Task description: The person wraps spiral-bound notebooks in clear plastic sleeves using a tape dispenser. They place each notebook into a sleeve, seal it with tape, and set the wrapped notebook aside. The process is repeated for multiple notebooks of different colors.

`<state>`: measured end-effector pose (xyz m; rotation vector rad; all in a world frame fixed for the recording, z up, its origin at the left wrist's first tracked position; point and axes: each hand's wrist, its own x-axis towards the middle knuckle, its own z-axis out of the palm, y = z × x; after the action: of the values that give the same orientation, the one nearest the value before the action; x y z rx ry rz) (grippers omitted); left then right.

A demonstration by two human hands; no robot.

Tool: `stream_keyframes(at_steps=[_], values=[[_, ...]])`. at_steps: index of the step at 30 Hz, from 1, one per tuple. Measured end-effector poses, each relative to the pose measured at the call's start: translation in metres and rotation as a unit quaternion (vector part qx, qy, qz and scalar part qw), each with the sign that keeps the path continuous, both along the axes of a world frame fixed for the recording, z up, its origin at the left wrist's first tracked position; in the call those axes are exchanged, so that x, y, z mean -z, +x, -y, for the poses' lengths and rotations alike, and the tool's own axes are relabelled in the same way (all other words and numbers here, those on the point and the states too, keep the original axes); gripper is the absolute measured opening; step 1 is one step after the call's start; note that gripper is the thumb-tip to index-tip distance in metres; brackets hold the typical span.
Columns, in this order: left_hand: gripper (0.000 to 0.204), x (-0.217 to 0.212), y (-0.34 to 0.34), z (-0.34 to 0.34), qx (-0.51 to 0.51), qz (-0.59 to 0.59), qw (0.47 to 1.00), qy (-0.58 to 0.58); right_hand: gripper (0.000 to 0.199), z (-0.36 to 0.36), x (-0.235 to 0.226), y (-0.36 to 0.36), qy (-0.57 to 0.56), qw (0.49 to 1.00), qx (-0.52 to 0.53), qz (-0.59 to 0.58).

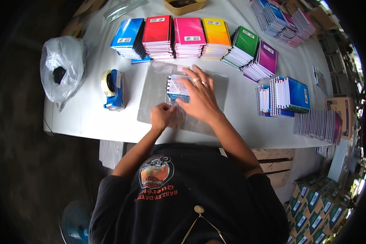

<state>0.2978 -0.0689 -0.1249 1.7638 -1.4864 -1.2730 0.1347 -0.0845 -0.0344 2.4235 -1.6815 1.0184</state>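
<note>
Right hand: fingers spread flat, pressing on the bundle of notebooks, gripping nothing.
Left hand: fingers pinched together on the near edge of the clear plastic bag.
Desk: white, carrying everything.
Clear plastic bag: flat at the middle, the bundle lying in it.
Notebook stacks: a far row of blue, red, pink, yellow, green and purple.
White bag: far left.
Tape dispenser: blue, left of the clear bag.
</note>
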Motion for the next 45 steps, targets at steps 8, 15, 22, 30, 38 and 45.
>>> stream_keyframes(at_steps=[8,15,22,30,38,45], values=[[0.064,-0.011,0.011,0.002,0.078,-0.413,0.878,0.229,0.101,0.015,-0.001,-0.014,0.149,0.850,-0.118,0.491],[0.055,-0.049,0.025,0.062,0.185,-0.209,0.932,-0.231,0.075,-0.010,0.042,-0.038,0.190,0.909,-0.107,0.356],[0.018,-0.127,0.015,0.071,0.229,-0.128,0.877,-0.403,0.033,-0.011,0.016,-0.041,0.112,0.915,-0.123,0.367],[0.028,-0.128,0.042,0.093,0.192,-0.091,0.873,-0.439,0.120,-0.017,0.023,-0.077,0.179,0.849,-0.081,0.491],[0.085,-0.028,0.001,0.044,0.217,-0.242,0.929,-0.179,0.109,-0.017,0.084,-0.027,0.181,0.819,-0.064,0.541],[0.083,-0.023,-0.005,0.063,0.222,-0.317,0.909,-0.156,0.089,-0.003,0.082,-0.011,0.102,0.810,-0.075,0.572]])
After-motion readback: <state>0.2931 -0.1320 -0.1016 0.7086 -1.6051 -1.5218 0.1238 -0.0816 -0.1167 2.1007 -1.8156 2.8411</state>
